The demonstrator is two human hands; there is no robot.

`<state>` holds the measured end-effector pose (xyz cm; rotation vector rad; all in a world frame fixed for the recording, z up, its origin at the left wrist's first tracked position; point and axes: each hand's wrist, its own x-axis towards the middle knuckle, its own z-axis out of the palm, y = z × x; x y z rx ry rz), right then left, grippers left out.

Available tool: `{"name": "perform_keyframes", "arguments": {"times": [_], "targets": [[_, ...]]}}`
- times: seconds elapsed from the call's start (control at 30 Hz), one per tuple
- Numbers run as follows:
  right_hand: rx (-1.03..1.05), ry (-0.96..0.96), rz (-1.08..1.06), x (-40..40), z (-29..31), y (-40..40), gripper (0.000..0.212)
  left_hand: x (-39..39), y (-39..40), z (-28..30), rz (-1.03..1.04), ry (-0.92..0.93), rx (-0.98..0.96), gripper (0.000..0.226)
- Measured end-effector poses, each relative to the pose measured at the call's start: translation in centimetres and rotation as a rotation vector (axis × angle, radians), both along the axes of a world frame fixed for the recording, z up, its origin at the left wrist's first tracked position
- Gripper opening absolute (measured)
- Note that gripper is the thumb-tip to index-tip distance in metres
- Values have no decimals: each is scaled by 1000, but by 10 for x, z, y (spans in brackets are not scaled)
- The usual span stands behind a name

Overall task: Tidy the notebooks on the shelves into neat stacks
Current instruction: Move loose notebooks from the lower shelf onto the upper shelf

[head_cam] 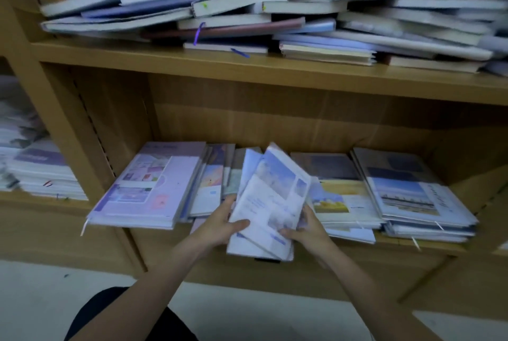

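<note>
Head view. Lower shelf [357,241]: one bundle of notebooks [268,203], lifted and tilted, its near end hanging past the shelf's front edge, its long axis running away from the person and leaning slightly right. Left hand [222,221]: grip curled on the bundle's left edge, thumb on the top cover, fingers behind. Right hand [305,228]: grip pinching the lower right corner, thumb on the cover. Both hands sat at the near end, the bundle between them, neither nearer than the other. The covers were fanned unevenly, not yet squared.

Same shelf, left of the bundle: a lilac stack [148,189], just beside. Right of it: a stack with a yellow field picture [341,197], then a further stack [412,195], touching each other.

Upper shelf [192,65]: a loose heap of notebooks [247,7], slanted and overlapping, apparently untidied. Image blurred; titles illegible.

Judgement: squaring the held bundle seemed the step in hand.
</note>
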<state>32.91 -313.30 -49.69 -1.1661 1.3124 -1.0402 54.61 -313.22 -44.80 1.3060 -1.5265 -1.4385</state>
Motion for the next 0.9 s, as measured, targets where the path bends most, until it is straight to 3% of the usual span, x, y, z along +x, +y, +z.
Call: {"name": "perform_keyframes", "arguments": {"times": [0.13,0.2,0.3,0.4,0.5,0.63,0.73,0.9], "targets": [[-100,-139,-155,6,30,24,40,12,12,37,-205,-274,-389,33],[-200,-142,-190,3,58,33,33,11,16,59,-196,-292,-550,28],[-359,-67,-221,-6,105,43,28,-1,14,93,-155,-118,-615,30],[-502,-37,-184,-18,150,51,51,-23,8,128,-107,29,-686,28],[-566,14,-140,-32,184,61,72,-48,2,159,-126,202,-639,27],[-659,-77,-229,-56,244,67,56,-86,-10,215,-177,298,-586,24],[-688,-189,-341,-83,299,54,42,-105,-27,261,-131,139,-868,27],[-577,-237,-439,-129,386,-3,16,-93,-66,285,245,-248,-1327,30]]}}
